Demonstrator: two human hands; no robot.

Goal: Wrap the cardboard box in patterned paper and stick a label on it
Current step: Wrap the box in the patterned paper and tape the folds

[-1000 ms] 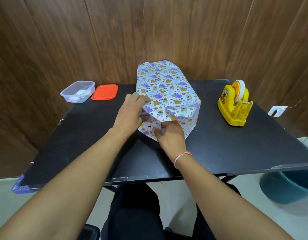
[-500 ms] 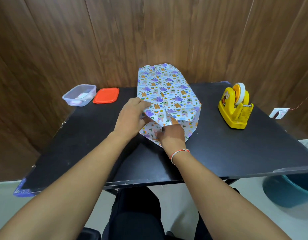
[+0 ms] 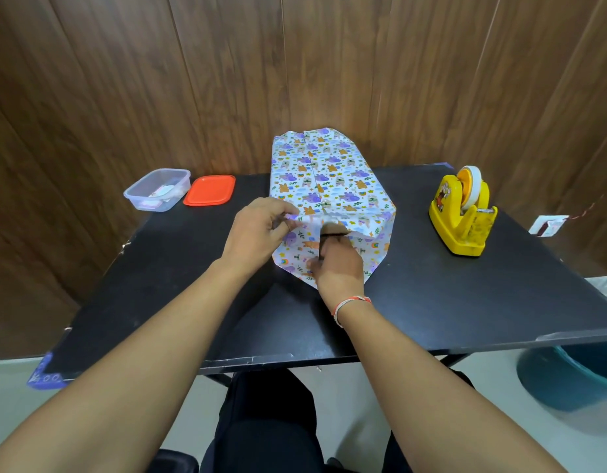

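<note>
Right hand (image 3: 336, 268) presses the near flap of patterned paper (image 3: 329, 179) against the cardboard box (image 3: 334, 229), its grip on the flap hidden. Left hand (image 3: 261, 230), left of the box, pinches the paper's corner. The box sits mid-surface (image 3: 192, 285); tape dispenser (image 3: 464, 215) to its right, container (image 3: 157, 193) and red lid (image 3: 210, 190) to its left.

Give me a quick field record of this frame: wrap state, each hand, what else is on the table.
wrap state: patterned paper covers the top and sides of the cardboard box; near end still open, a bit of brown box showing
left hand: pinches the paper's edge at the near left top corner
right hand: fingers curled on the near flap, low at the front
tape dispenser: yellow, on the table's right, untouched
container: clear, far left, lid off
lid: red, flat beside the container
table: black
label: none visible on the wrap
</note>
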